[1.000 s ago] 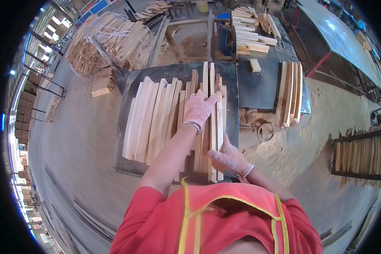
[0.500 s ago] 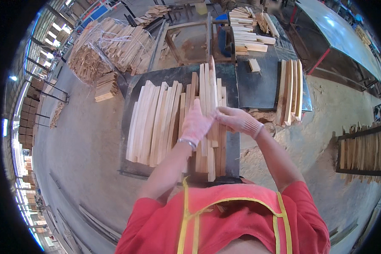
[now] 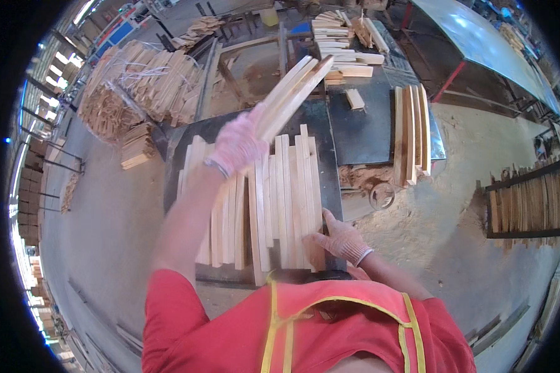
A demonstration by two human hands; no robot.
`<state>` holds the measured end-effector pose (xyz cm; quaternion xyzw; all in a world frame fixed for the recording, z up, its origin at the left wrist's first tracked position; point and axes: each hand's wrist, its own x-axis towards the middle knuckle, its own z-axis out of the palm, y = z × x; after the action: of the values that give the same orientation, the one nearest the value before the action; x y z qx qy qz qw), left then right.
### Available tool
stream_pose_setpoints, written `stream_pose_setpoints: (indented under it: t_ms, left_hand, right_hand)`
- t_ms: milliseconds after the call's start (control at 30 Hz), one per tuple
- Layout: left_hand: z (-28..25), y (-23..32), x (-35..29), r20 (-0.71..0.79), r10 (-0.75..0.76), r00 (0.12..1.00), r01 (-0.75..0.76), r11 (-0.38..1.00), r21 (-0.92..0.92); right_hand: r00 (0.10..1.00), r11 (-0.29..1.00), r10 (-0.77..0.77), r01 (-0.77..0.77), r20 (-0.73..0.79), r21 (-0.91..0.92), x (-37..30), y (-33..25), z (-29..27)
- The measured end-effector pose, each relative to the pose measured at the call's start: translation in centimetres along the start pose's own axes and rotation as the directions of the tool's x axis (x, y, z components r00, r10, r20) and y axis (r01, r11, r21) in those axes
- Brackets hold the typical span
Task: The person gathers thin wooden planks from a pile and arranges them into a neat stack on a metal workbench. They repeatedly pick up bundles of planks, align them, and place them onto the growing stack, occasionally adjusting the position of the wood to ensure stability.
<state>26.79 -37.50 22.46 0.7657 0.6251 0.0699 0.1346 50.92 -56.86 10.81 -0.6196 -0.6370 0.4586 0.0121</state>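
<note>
Far left of grip: loose heap of pale wood strips (image 3: 140, 87) lay well apart from both hands, beside a small stack of short offcuts (image 3: 137, 148).
Left hand (image 3: 238, 144): gloved, fingers wrapped shut around the lower end of a lifted bundle of slats (image 3: 292, 93); the upper end pointed up and away to the right, clear of the bench. Motion blur hid how many pieces; at least two.
Below left grip: row of slats on dark bench (image 3: 261, 199) lay side by side, lengthwise, touching one another.
Bench: dark worktop (image 3: 330, 186) showed bare at its right edge, just beside the right hand.
Right hand (image 3: 341, 239): gloved, fingers spread, flat against the near right end of the row; pressing, not pinching anything.
Right of grips: second set of slats (image 3: 410, 133) lay on a dark sheet, well apart from both hands.
Far right: rack of upright pieces (image 3: 532, 199).
Progress (judgement): one bundle was picked off the row; most of the row was still on the bench, so the greater share of sorting appeared to remain.
Unknown: where the lifted bundle was bound.
</note>
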Motion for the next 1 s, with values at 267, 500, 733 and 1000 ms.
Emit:
stream_pose_setpoints:
  t_ms: [267,500,733,1000]
  left_hand:
    - [1.7,-6.5,14.0,0.007,0.311,0.95,-0.311,0.948,0.064]
    - [7.4,-10.2,18.6,0.251,0.27,0.929,-0.261,0.963,-0.068]
    - [8.0,-14.0,17.7,0.19,0.227,0.955,-0.22,0.974,-0.058]
    - [6.2,-13.7,17.3,0.408,0.231,0.883,-0.184,0.971,-0.149]
  right_hand:
    - [0.998,0.995,0.059,-0.059,0.007,0.076,0.6,0.2,0.5]
    - [0.991,0.921,0.127,-0.13,0.033,0.367,0.8,1.1,1.0]
    - [0.994,0.195,0.049,0.081,-0.093,0.977,-1.0,3.2,0.4]
    - [0.969,0.225,0.128,0.18,-0.212,0.958,-3.5,1.3,-2.3]
